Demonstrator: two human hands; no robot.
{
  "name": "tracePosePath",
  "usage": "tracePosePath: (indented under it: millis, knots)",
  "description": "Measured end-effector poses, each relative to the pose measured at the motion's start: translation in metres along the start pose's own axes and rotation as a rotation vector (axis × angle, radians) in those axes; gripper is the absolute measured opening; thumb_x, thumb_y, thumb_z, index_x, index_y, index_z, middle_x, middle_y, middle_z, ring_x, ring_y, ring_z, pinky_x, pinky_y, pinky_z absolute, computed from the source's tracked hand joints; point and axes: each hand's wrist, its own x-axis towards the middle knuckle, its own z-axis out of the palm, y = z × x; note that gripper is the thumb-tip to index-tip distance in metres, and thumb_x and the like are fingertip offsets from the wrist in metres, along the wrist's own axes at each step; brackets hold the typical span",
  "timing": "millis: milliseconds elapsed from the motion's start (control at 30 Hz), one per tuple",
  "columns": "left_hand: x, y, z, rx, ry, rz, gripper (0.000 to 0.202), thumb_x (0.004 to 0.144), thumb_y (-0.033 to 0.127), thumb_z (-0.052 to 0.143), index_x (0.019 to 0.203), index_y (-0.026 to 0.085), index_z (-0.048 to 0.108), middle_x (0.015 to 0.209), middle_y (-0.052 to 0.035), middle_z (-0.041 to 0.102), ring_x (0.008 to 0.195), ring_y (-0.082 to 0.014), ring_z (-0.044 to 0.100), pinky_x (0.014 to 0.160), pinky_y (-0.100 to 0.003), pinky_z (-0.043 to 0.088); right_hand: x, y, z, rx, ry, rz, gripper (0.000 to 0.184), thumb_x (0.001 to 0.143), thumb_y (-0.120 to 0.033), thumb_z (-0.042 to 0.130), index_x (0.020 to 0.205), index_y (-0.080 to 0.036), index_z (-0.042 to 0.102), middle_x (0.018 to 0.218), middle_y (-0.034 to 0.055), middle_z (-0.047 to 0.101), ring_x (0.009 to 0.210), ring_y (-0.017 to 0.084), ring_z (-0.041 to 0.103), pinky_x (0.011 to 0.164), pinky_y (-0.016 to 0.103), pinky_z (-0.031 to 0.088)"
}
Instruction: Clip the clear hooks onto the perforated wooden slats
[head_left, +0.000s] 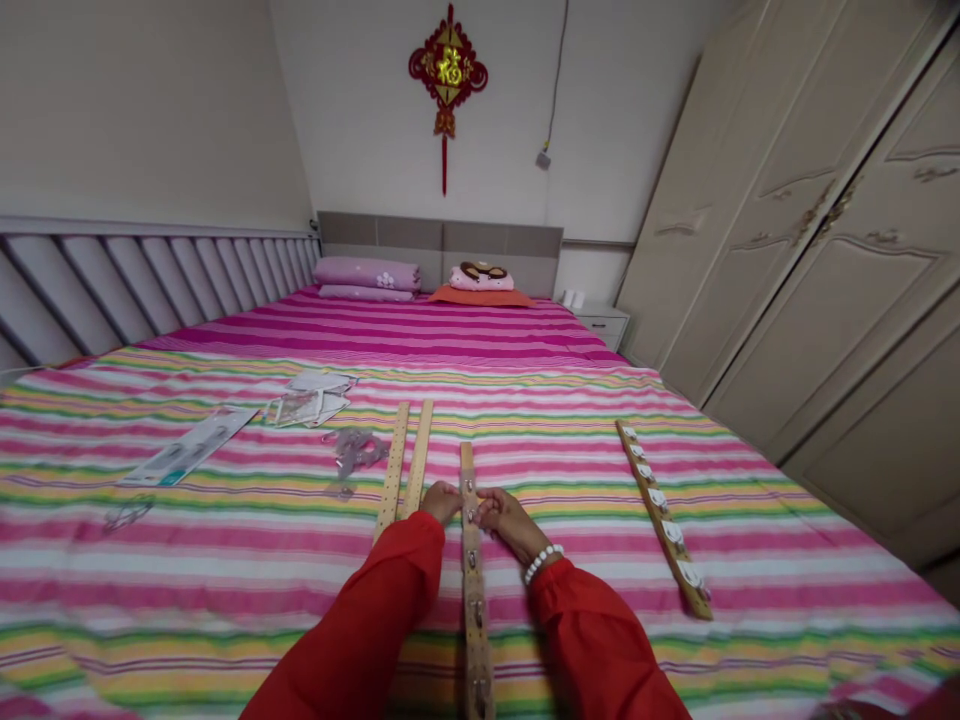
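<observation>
A long wooden strip (472, 585) with several small metal hooks along it lies lengthwise in front of me on the striped bedspread. My left hand (442, 501) pinches its left edge near the upper hooks, fingers closed. From the other side, my right hand (511, 522) has its fingers closed at the right edge, beside one metal hook (471, 515). Whatever is between the right fingertips is too small to make out. Left of the strip are two bare pale wooden strips, one with rows of holes (393, 470) and one plainer (418, 455).
Farther right lies a wooden strip (664, 515) bearing several white round pieces. To the left are clear plastic pieces (354, 450), white packets (311, 398), a flat blister pack (189, 447) and a small clear item (129, 512). A railing (150, 280) and wardrobe (810, 240) flank the bed.
</observation>
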Motion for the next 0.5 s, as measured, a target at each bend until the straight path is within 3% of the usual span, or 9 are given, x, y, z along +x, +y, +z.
tracePosePath:
  millis: [167, 333, 500]
  knots:
    - [-0.016, 0.003, -0.004, -0.059, 0.034, 0.036, 0.014, 0.058, 0.016, 0.064, 0.057, 0.019, 0.051, 0.053, 0.0035, 0.055, 0.062, -0.0151, 0.058, 0.060, -0.023, 0.041, -0.002, 0.001, 0.002, 0.006, 0.050, -0.009, 0.035, 0.050, -0.013, 0.069, 0.083, -0.017, 0.058, 0.054, -0.0078, 0.059, 0.039, 0.007, 0.045, 0.040, 0.021, 0.032]
    - [-0.029, 0.004, -0.008, -0.098, 0.021, 0.072, 0.010, 0.064, 0.024, 0.063, 0.060, 0.019, 0.055, 0.062, -0.0015, 0.062, 0.070, -0.0190, 0.060, 0.067, -0.027, 0.042, -0.006, 0.001, 0.005, -0.010, 0.069, 0.001, 0.021, 0.057, -0.024, 0.071, 0.075, -0.015, 0.063, 0.048, -0.0057, 0.057, 0.040, 0.008, 0.046, 0.041, 0.022, 0.033]
    - [-0.036, -0.002, -0.006, -0.135, 0.037, 0.065, 0.011, 0.063, 0.025, 0.063, 0.066, 0.020, 0.054, 0.069, -0.0011, 0.063, 0.073, -0.0186, 0.060, 0.070, -0.028, 0.044, -0.011, 0.001, 0.010, -0.057, 0.057, -0.006, 0.020, 0.059, -0.029, 0.071, 0.071, -0.014, 0.067, 0.044, -0.0055, 0.055, 0.040, 0.008, 0.045, 0.041, 0.021, 0.032]
